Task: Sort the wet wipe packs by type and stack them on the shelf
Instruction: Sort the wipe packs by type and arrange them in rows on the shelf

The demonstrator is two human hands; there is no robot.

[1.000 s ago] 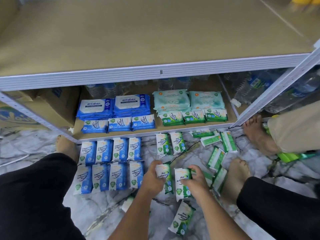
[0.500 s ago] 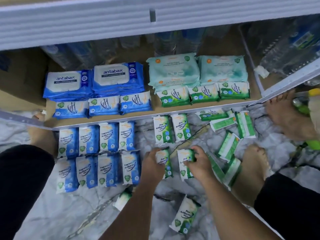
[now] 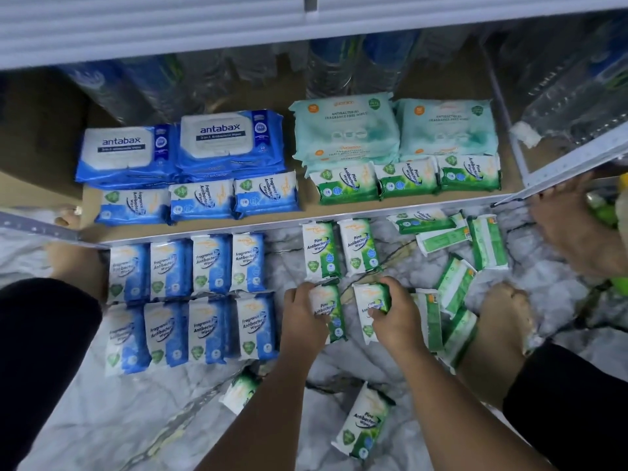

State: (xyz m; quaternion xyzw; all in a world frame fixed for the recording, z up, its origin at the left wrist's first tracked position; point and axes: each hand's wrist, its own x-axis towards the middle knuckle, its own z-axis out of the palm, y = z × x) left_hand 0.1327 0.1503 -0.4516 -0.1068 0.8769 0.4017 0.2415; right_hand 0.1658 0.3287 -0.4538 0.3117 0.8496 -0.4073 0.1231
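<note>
Clutter of loose green plastic wipe packs (image 3: 455, 290) lies on the marble floor (image 3: 136, 419) by a bare foot (image 3: 503, 321), with blue packs (image 3: 190, 300) in rows to the left. The left hand (image 3: 302, 317) has its grip closed on a glossy green-and-white Pine pack (image 3: 331, 311) and the right hand (image 3: 397, 317) on a second Pine pack (image 3: 368, 297). Both packs lie on the floor, long axes pointing at the shelf (image 3: 204, 229).

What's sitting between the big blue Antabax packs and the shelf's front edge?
In the head view, a row of three small blue Fragrance Free packs, lying on the shelf.

Marble floor (image 3: 102, 419) — blue packs (image 3: 210, 263) in two rows, green packs (image 3: 489, 246) scattered (larger packs (image 3: 343, 130) on the shelf (image 3: 238, 227)).
</note>
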